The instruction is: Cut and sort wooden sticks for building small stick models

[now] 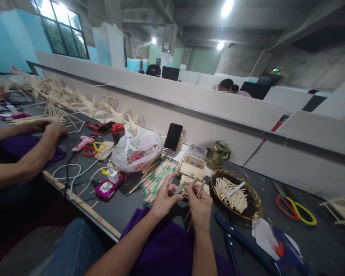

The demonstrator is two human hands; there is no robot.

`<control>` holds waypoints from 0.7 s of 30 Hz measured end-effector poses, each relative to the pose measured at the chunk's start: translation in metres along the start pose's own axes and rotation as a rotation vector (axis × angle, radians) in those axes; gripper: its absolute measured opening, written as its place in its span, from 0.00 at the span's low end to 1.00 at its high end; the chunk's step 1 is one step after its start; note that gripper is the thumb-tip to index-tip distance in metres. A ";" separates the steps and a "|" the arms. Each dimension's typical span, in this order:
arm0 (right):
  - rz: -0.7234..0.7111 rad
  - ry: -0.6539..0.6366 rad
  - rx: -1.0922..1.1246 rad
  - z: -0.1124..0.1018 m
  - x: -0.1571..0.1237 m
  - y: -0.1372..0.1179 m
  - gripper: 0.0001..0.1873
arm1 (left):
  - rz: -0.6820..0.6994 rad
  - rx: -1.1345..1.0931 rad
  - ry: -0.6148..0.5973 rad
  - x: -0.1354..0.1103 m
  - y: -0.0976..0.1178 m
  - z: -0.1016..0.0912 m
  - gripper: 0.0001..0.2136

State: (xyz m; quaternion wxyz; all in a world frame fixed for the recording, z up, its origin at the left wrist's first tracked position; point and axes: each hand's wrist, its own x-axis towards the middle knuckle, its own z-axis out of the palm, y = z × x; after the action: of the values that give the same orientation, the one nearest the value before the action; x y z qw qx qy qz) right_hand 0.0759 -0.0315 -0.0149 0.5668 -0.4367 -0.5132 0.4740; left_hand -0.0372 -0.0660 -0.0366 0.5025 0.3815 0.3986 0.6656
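Observation:
My left hand (164, 197) and my right hand (199, 203) meet over the dark table (126, 207), just above a purple cloth (166, 245). The left fingers pinch a green-wrapped chopstick packet (178, 189). The right fingers are closed round a pair of bare wooden sticks (197, 188) that point up and away. Several more green-wrapped packets (156, 177) lie spread just beyond my left hand. A small stick-built box (192, 165) stands behind my hands.
A woven basket (255, 207) of cut sticks sits right of my hands, with scissors (294, 207) farther right. A plastic bag (136, 153), propped phone (173, 137), green pot (217, 154), pink glue gun (82, 143) and cables lie left. Another person's arms (31, 153) rest at far left.

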 end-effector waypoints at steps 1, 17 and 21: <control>-0.006 -0.017 -0.007 0.001 0.000 0.000 0.15 | -0.003 -0.002 -0.001 0.000 0.000 0.000 0.40; -0.024 -0.205 -0.227 0.009 -0.001 0.014 0.12 | -0.116 0.079 0.109 0.001 0.002 -0.003 0.44; -0.008 -0.175 -0.116 0.007 -0.003 0.005 0.13 | -0.091 0.080 0.067 0.000 0.002 -0.002 0.46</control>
State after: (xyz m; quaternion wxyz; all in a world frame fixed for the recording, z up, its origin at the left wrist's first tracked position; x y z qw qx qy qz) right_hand 0.0684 -0.0335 -0.0201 0.4955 -0.4235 -0.5890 0.4777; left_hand -0.0398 -0.0666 -0.0351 0.5032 0.3604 0.4584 0.6378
